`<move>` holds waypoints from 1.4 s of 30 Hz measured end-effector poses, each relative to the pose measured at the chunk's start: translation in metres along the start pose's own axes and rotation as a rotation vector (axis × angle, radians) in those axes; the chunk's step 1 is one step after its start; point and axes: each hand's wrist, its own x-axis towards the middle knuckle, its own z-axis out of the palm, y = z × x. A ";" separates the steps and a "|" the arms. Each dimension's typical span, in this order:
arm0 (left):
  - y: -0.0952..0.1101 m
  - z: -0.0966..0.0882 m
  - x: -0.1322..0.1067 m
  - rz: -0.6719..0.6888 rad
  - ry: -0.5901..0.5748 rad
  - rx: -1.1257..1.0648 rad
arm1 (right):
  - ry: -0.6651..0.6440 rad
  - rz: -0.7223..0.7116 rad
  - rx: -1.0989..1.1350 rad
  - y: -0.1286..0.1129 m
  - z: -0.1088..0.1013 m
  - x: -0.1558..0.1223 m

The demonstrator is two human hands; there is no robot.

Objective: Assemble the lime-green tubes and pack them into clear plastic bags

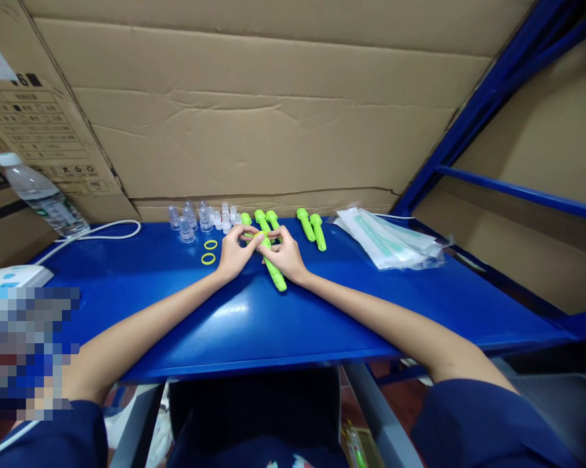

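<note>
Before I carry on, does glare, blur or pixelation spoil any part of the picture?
All in the head view: glare patch on the blue tabletop, nearer the camera than the held lime-green piece; coarse pixelation covers part of the left edge; the right edge looks soft; shadow darkens the space beneath the tabletop.

- Two hands: one left hand (235, 252) and one right hand (285, 255).
- Two dark sleeves (488, 422), one on each arm.
- Six green sticks (277, 277) that I can see: one in the hands, three just behind them, two over to the right.
- Two yellow rings (208, 264) lying flat; a bit of yellow shows between the hands too, but I can't tell if it is a third.
- At least four big clear caps (186, 231).
- At least four small clear caps (226, 223), too bunched up to count.
- One bottle (46, 198).
- One white box (29, 276).
- More than one flat bag (387, 240), piled up.
- One blue table (341, 305).
</note>
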 end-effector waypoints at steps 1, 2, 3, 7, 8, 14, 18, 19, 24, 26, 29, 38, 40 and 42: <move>-0.001 0.000 0.000 -0.007 0.011 -0.001 | 0.010 -0.003 0.007 0.000 0.000 0.000; -0.003 0.000 0.001 -0.014 0.017 -0.008 | 0.018 -0.008 0.016 0.001 0.000 0.001; -0.005 0.001 0.001 -0.020 0.015 -0.021 | 0.024 -0.014 0.028 0.002 0.000 0.002; -0.011 0.001 0.004 -0.024 -0.043 -0.106 | 0.013 -0.034 0.077 0.006 0.001 0.003; -0.011 0.001 0.004 -0.024 -0.049 -0.123 | 0.009 -0.035 0.087 0.007 0.002 0.003; -0.010 0.000 0.004 0.004 -0.034 -0.115 | 0.010 -0.049 0.112 0.009 0.002 0.002; -0.009 -0.001 0.003 0.030 -0.028 -0.045 | 0.018 -0.063 0.114 0.009 0.002 0.002; -0.009 -0.002 0.003 0.035 -0.027 -0.028 | 0.018 -0.066 0.116 0.009 0.002 0.002; -0.009 -0.003 0.004 0.037 -0.037 -0.005 | 0.008 -0.080 0.136 0.011 0.001 0.003; -0.010 -0.004 0.005 0.044 -0.040 -0.006 | 0.005 -0.077 0.143 0.011 0.001 0.003; -0.009 -0.005 0.005 0.056 -0.046 -0.003 | -0.009 -0.069 0.154 0.010 0.001 0.003; -0.010 -0.005 0.005 0.028 -0.066 -0.008 | -0.003 -0.026 0.139 0.002 0.000 0.003; -0.011 -0.004 0.005 0.024 -0.054 -0.017 | -0.007 -0.015 0.137 0.000 0.000 0.003; -0.011 -0.003 0.004 0.020 -0.043 -0.018 | -0.017 -0.014 0.136 -0.001 0.000 0.003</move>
